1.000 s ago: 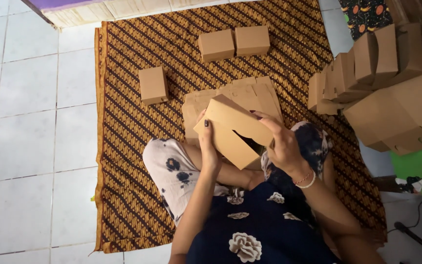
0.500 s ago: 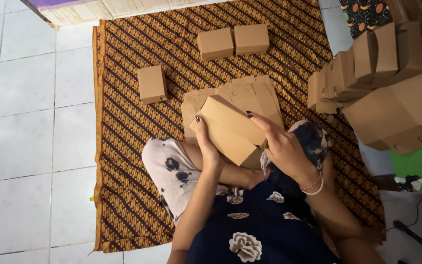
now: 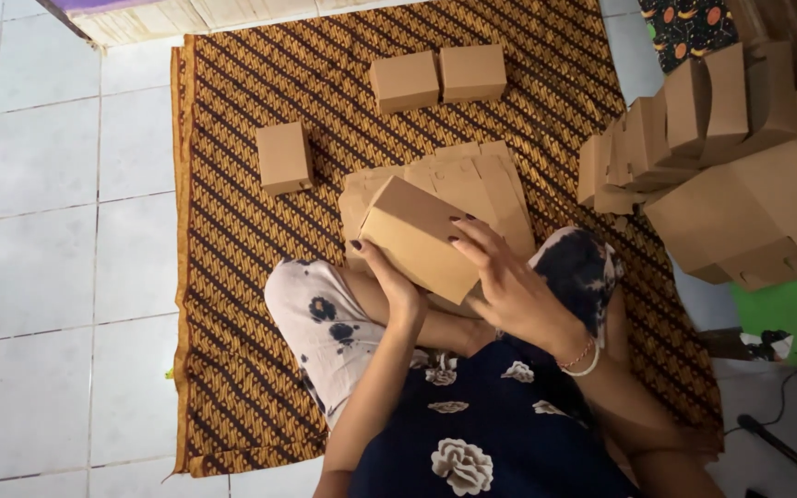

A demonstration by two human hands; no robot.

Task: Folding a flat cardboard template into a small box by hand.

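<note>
The person sat on a brown patterned cloth (image 3: 232, 277) spread over white floor tiles (image 3: 39, 231), w/ both hands on one brown cardboard box (image 3: 417, 235). The left hand (image 3: 389, 277) gripped the box's near-left edge from below, thumb up its side; the right hand (image 3: 509, 286) lay over its right end, fingers (image 3: 468, 231) spread across the top face. So both hands were clamped on the same box, close together but not touching each other as far as I could see. The box was tilted, held just above a stack of flat unfolded blanks (image 3: 472, 175) in front of the knees (dark nail polish, a thin bracelet (image 3: 583, 358) on the right wrist).

Farther out on the cloth stood a single folded box (image 3: 284, 157) to the left, well apart, and a pair of boxes (image 3: 437, 77) side by side, touching. To the right, a row of folded boxes (image 3: 657, 138) leaned against a bigger heap of cartons (image 3: 749, 212).
</note>
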